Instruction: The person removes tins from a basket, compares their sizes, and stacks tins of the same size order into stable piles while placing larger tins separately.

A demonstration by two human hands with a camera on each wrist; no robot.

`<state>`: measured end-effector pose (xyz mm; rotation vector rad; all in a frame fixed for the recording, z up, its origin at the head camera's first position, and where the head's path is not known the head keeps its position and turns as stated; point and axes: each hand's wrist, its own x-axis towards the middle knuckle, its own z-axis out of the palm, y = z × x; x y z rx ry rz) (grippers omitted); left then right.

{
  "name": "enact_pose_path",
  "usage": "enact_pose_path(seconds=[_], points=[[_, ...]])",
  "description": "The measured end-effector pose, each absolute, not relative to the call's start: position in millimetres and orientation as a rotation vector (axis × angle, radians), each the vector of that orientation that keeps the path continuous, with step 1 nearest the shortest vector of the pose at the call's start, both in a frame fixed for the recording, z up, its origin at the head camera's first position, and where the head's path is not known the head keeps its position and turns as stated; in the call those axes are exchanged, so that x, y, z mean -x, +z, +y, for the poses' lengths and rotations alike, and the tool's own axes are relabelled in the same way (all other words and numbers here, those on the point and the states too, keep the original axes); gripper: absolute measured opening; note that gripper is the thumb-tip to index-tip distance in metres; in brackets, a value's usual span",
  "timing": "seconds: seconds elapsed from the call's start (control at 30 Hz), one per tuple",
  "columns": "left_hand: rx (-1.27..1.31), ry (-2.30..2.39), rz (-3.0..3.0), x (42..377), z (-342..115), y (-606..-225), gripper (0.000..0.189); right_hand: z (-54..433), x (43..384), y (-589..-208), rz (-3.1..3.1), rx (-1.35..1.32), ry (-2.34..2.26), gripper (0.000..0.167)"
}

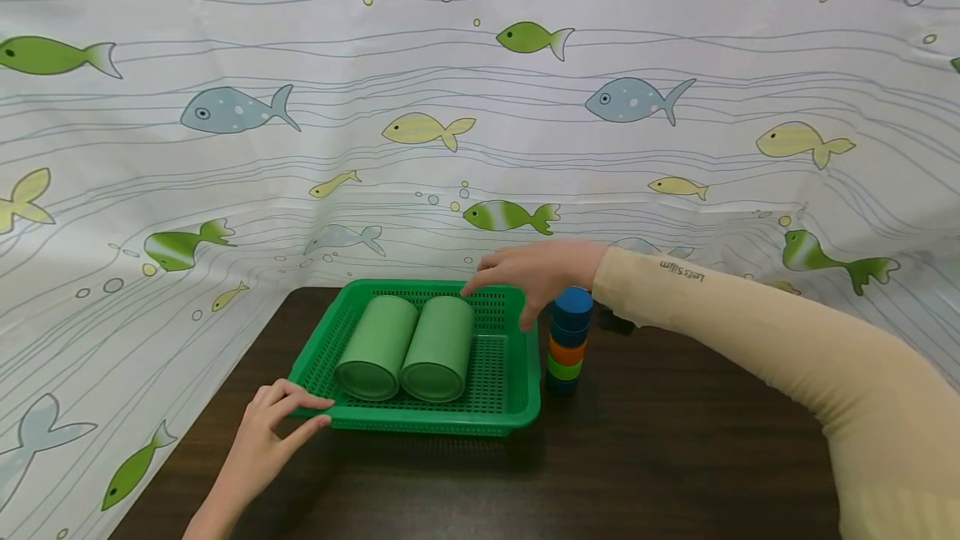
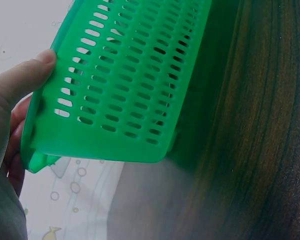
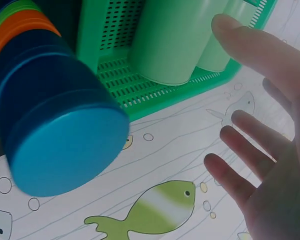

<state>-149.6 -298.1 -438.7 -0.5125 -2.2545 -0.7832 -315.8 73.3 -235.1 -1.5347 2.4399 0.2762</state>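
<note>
The left hand (image 1: 262, 430) pinches the near-left rim of the green basket (image 1: 450, 418), likely steadying it, while the right hand (image 1: 546, 269), fingers apart, hovers holding nothing over its far-right part, two green cylinders (image 1: 378, 340) lie inside, probably kept from rolling away by its walls, and a cup stack (image 1: 568, 352) stands just right of it.

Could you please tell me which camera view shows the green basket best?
The head view: nearly the whole green basket shows, holding two green canisters. The left wrist view shows one perforated wall close up, gripped by the left hand; the right wrist view shows only part, cut off by the frame.
</note>
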Motion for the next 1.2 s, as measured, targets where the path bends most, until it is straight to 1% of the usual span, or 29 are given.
enact_pose_path(seconds=[0.33,0.97,1.2], points=[[0.519,-0.788,-2.255,150.3,-299.1,-439.8,0.043,49.5,316.9,-242.6,2.415,1.622,0.394,0.088],[0.532,-0.812,-2.233,150.9,-298.4,-440.3,0.042,5.2,318.1,-286.9,2.35,1.756,0.584,0.092],[0.541,-0.779,-2.251,150.8,-298.5,-438.8,0.04,-6.2,320.1,-311.5,2.336,1.809,0.539,0.092]])
